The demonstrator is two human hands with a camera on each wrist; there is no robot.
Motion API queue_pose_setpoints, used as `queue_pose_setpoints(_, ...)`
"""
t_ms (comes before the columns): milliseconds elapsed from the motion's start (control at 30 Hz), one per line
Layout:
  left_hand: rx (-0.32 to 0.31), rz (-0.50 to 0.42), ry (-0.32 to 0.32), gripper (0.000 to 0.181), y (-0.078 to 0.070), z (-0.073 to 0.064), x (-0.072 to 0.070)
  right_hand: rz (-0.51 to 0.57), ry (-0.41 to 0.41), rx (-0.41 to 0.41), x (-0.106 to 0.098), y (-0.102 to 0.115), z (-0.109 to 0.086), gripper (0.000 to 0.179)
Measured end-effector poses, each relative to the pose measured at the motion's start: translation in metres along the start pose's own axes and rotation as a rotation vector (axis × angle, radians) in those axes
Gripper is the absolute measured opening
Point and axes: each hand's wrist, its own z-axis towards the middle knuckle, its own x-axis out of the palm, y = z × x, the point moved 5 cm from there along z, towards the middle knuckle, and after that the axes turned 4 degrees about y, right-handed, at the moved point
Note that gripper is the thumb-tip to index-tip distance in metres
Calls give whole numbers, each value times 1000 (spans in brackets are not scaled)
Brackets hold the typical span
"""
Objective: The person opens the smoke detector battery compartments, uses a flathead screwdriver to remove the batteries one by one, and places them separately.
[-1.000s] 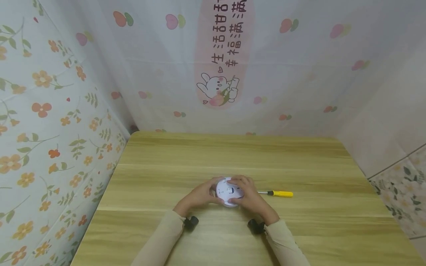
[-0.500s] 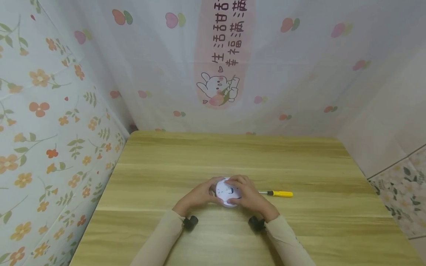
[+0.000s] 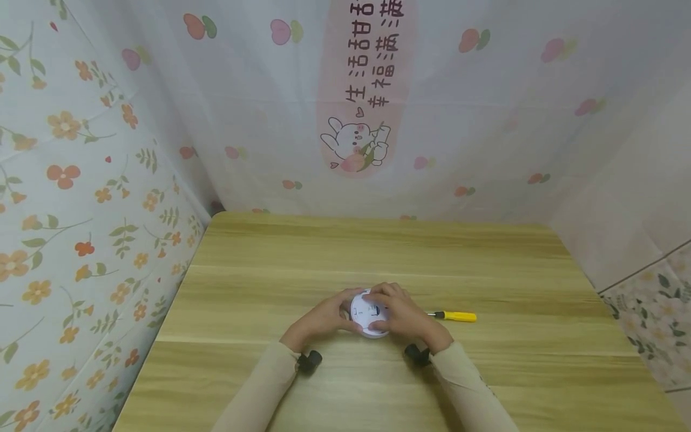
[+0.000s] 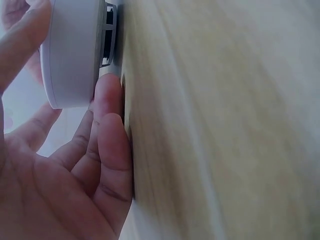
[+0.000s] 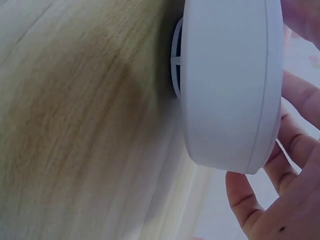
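Note:
A white round smoke detector point(image 3: 360, 317) is face down at the front middle of the table, its flat base plate upward. In the left wrist view the detector's smooth side point(image 4: 74, 55) stands just off the wood on its vented dome point(image 4: 108, 37). My left hand point(image 3: 322, 318) holds it around its left side, thumb at the near edge. My right hand point(image 3: 406, 315) grips the base plate's rim from the right, fingers over the far part and thumb near the front. In the right wrist view the right hand's fingers point(image 5: 295, 135) lie along the rim.
A screwdriver point(image 3: 460, 316) with a yellow handle lies right of the right hand, which hides part of its shaft. The wooden table point(image 3: 259, 246) ends at a printed cloth point(image 3: 259, 132) behind; flowered cloth point(image 3: 65, 240) hangs at left.
My right hand and wrist have turned slightly on the detector, covering more of the screwdriver's shaft. The left hand stays in place, and the detector has hardly moved.

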Motion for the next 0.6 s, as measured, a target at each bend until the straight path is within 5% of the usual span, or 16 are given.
queue_pose_setpoints(600, 3, 42, 21, 88, -4, -3, 2, 7, 3, 7, 5, 1, 2, 59)
